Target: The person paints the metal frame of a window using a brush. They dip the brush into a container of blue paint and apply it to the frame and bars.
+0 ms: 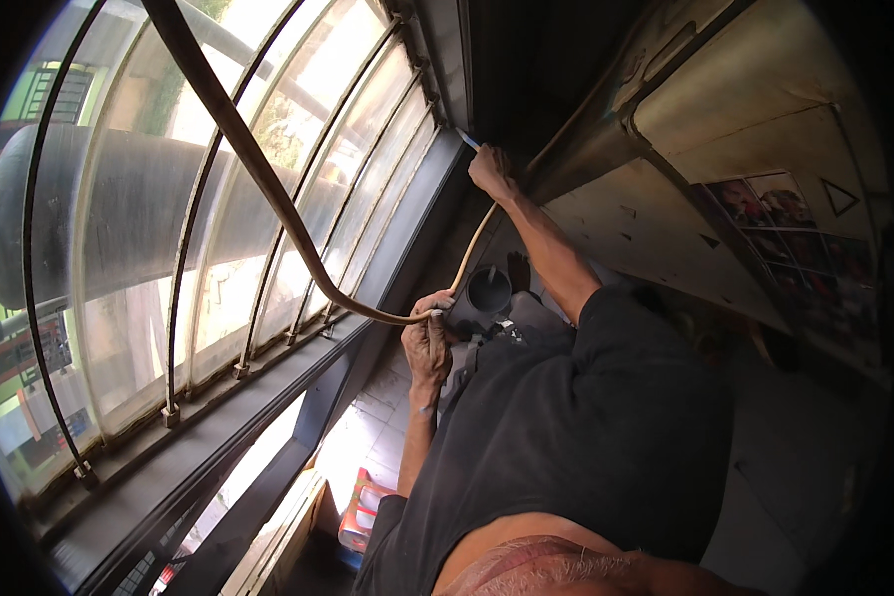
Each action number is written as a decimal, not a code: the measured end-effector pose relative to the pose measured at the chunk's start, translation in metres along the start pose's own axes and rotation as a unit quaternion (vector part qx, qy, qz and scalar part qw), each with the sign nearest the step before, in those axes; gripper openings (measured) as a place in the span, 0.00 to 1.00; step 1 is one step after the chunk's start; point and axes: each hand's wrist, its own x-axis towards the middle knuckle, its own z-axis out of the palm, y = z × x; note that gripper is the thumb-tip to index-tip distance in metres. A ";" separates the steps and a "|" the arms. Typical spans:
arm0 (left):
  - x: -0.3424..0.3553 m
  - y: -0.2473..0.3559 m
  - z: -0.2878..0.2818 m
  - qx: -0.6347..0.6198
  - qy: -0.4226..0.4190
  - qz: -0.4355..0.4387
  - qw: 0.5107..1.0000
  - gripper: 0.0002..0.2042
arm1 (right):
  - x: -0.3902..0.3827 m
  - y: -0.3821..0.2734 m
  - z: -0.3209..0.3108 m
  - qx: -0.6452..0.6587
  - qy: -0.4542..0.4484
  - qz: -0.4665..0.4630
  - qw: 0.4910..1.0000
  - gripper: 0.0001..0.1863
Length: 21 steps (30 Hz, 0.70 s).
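Observation:
A long brown hose or thick cable (288,214) hangs down across the window and bends at my left hand (427,343). The fingers of that hand are closed round it at the bend. From there the line climbs to the right and passes by my right wrist; whether the wrist touches it I cannot tell. My right hand (492,171), arm stretched out, is closed on a slim pale-tipped tool (468,139). Its tip is at the dark window frame (422,214), near the upper corner. The tool's kind is too small to make out.
Left of me is a barred window (199,248) with a large grey pipe (119,214) behind it. A worn pale panel (765,149) with pictures slants along the right. Below are a dark bucket (489,290) and a red plastic item (363,512).

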 end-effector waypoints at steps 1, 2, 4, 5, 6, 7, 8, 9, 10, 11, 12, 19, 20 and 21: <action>0.000 0.000 -0.001 0.009 -0.003 0.010 1.000 0.14 | -0.003 -0.002 -0.007 0.096 0.077 0.033 0.992 0.09; 0.000 0.000 0.000 0.005 -0.005 0.010 1.000 0.14 | -0.002 -0.003 -0.015 0.190 0.155 0.066 0.967 0.09; -0.001 0.000 -0.001 -0.001 -0.005 0.008 1.000 0.14 | 0.005 -0.017 -0.042 0.182 0.153 0.043 0.970 0.07; -0.001 0.000 -0.001 -0.004 -0.002 0.007 1.000 0.14 | 0.012 -0.025 -0.062 0.193 0.102 0.052 0.974 0.07; -0.002 0.000 -0.001 -0.008 0.001 0.006 1.000 0.14 | 0.017 -0.030 -0.070 0.201 0.050 0.060 0.976 0.07; -0.004 -0.001 0.000 -0.012 0.005 0.004 1.000 0.14 | 0.019 -0.033 -0.069 0.172 0.064 0.043 0.982 0.08; -0.004 -0.001 -0.001 -0.005 0.003 0.004 1.000 0.14 | 0.024 -0.036 -0.063 0.145 0.079 0.027 0.986 0.08; -0.004 -0.001 -0.002 0.002 0.001 0.003 1.000 0.14 | 0.027 -0.039 -0.057 0.117 0.093 0.011 0.989 0.09; -0.005 0.000 -0.003 0.009 -0.002 0.002 1.000 0.14 | 0.031 -0.043 -0.050 0.098 0.113 0.015 0.989 0.08; -0.005 0.000 -0.002 0.011 0.000 0.000 1.000 0.13 | 0.034 -0.047 -0.046 0.077 0.133 0.019 0.988 0.08; -0.005 0.001 -0.002 0.013 0.002 -0.001 1.000 0.13 | 0.036 -0.051 -0.041 0.056 0.152 0.023 0.986 0.08; -0.004 0.004 -0.002 0.027 0.002 0.002 1.000 0.13 | -0.009 -0.101 -0.037 0.128 -0.027 -0.111 0.985 0.07; -0.005 0.004 -0.002 0.018 0.003 0.005 1.000 0.14 | -0.027 -0.111 -0.043 0.180 -0.067 -0.141 0.971 0.07; -0.005 0.004 -0.003 0.010 0.004 0.007 1.000 0.14 | -0.037 -0.116 -0.051 0.176 -0.059 -0.193 0.964 0.07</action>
